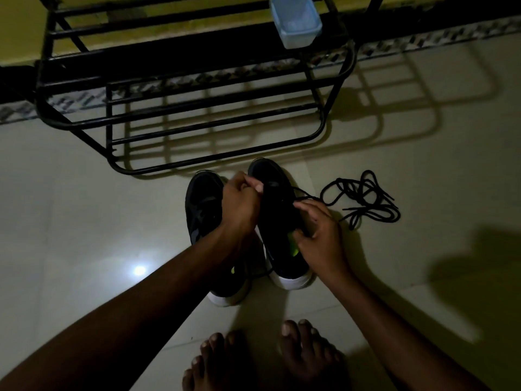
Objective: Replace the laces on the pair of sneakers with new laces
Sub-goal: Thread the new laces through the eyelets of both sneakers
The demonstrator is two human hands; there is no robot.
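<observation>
- Bare feet [267, 359] sat at the bottom centre of the frame, toes pointing at the shoes.
- Two black sneakers with white heels stood side by side mid-frame on the pale tiled floor [84, 221]: left sneaker [201, 210] and right sneaker [279, 221].
- Left hand [241, 206] was fisted over the tongue area of the right sneaker, fingers pinched together, apparently on a lace end; too dark to confirm.
- Right hand [321, 238] clamped the right sneaker's side, fingertips near the eyelets.
- Loose black lace [363, 198] lay tangled on the floor right of the shoes, one strand running to the right sneaker.
- Risk: the tangle could knot if pulled hard; dim light could cause a skipped eyelet.
- Black metal rack [197, 108] stood in the upper half of the frame, with a clear plastic tub [296, 24] on it.
</observation>
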